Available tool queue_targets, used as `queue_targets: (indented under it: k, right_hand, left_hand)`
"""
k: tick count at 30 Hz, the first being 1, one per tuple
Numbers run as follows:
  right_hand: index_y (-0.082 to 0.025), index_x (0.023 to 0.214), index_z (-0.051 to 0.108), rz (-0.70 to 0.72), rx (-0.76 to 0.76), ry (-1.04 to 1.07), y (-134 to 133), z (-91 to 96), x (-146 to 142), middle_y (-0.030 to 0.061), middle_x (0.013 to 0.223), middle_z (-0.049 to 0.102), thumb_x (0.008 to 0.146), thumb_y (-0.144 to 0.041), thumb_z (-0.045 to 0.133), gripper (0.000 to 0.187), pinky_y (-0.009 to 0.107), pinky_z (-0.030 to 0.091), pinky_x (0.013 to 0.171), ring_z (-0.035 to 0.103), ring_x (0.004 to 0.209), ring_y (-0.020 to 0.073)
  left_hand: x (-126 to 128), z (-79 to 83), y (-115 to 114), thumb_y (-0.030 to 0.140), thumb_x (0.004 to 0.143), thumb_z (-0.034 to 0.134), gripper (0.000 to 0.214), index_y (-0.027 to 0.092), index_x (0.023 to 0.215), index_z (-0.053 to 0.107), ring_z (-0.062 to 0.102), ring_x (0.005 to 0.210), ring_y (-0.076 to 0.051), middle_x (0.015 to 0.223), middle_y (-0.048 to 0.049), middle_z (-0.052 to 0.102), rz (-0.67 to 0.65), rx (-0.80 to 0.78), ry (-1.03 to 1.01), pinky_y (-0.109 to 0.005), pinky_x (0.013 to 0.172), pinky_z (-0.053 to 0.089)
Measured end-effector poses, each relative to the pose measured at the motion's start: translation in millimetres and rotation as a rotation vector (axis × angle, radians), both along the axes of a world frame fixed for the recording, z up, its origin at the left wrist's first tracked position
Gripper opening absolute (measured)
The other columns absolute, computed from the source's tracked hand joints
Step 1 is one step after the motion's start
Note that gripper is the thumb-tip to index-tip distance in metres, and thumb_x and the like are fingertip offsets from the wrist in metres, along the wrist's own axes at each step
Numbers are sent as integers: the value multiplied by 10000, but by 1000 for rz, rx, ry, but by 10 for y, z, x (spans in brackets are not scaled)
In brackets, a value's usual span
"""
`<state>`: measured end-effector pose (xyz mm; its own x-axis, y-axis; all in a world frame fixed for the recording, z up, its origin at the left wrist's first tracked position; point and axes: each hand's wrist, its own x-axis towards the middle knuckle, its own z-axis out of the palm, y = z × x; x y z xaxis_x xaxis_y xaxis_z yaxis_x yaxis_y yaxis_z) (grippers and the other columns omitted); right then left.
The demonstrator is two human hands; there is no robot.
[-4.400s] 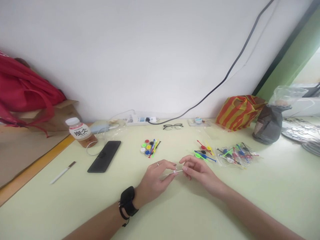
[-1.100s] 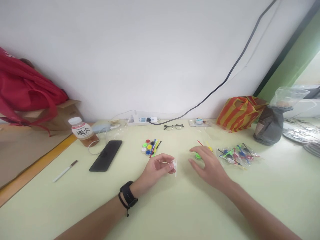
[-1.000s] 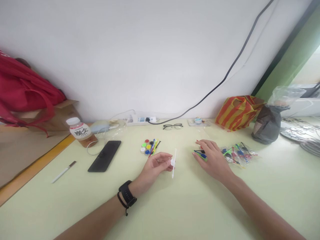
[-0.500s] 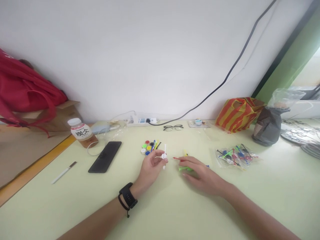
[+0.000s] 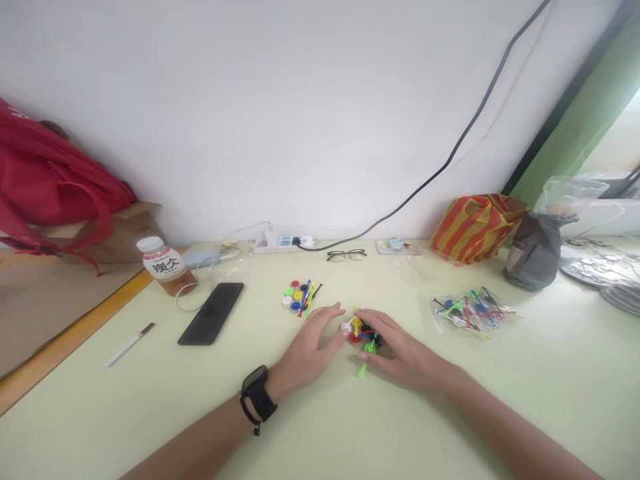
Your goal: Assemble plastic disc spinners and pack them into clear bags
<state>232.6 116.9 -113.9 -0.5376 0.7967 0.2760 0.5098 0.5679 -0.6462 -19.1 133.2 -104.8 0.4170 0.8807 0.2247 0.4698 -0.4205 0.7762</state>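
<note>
Both my hands flank a small cluster of coloured plastic discs and sticks on the table. My left hand is open, thumb and fingers apart, with the thumb against a white disc with a stick at the cluster's left side. My right hand is open and curved around the right side, its fingers partly covering the dark pieces. Between the hands show a yellow piece, a red disc and a green disc with a stick. Farther back lies a group of loose discs beside several thin sticks.
A clear bag of similar pieces lies to the right. On the left are a black phone, a white pen-like stick and a bottle. Eyeglasses and a power strip lie near the wall.
My left hand has moved right and let the white piece down at the cluster. The red piece has left my right fingertips, and the hands are closer together around the pieces.
</note>
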Motion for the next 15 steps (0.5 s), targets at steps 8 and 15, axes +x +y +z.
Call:
queue_targets:
  k: [8,15]
  right_hand:
    - [-288,1542,412,92,-98,172,-109,155,-117,127,1516,511,909,-363,731,713,483,453,1149,503,1384,308]
    - [-235,838,552,-365,84,432,221,148,93,39,929,644,917,-374,690,211,373,502,848,614,900,221]
  left_hand:
    - [-8,141,-69,601,906,675,774,264,1556,423,364,1504,-332,1625,-98,423,-171,1,149,-524,1238,339]
    - [31,186,-106,555,770,826,757,240,1408,567,437,1378,-356,1387,-127,580,-227,164,186,-522,1157,416]
